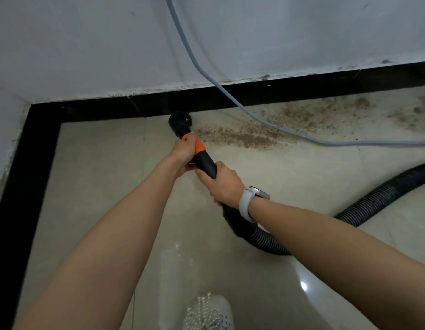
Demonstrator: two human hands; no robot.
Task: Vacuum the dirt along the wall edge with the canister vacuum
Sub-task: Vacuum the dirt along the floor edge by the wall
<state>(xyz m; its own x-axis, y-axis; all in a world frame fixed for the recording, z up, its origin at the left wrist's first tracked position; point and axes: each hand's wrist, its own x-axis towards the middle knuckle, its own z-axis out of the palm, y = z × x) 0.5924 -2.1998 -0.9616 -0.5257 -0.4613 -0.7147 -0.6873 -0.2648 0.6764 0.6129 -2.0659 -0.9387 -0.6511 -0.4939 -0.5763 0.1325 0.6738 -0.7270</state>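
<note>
- Black skirting [254, 91] runs along the foot of the white wall [87, 44] and turns a corner at the left, boxing in the beige tiled floor [99, 175] on two sides.
- Open tile lies to the left of the arms and toward the near edge; to the right the floor is crossed by one grey cable [230, 96] that drops down the wall and trails off right.
- Brown dirt [242, 138] sits in a streak just beside the skirting, with more scattered patches farther right, near the cable.
- One round brush nozzle [180, 121] rests at the wall edge, touching the left end of the streak.
- One left hand [184, 151] wraps around the orange collar [199, 146] just behind the nozzle.
- One right hand [224, 184], wearing a white watch [250, 201], curls round the black wand [205, 164] farther back.
- One ribbed black hose [373, 198] loops from under the right wrist and away to the right.
- One white shoe [209, 315] with beads shows at the near edge.
</note>
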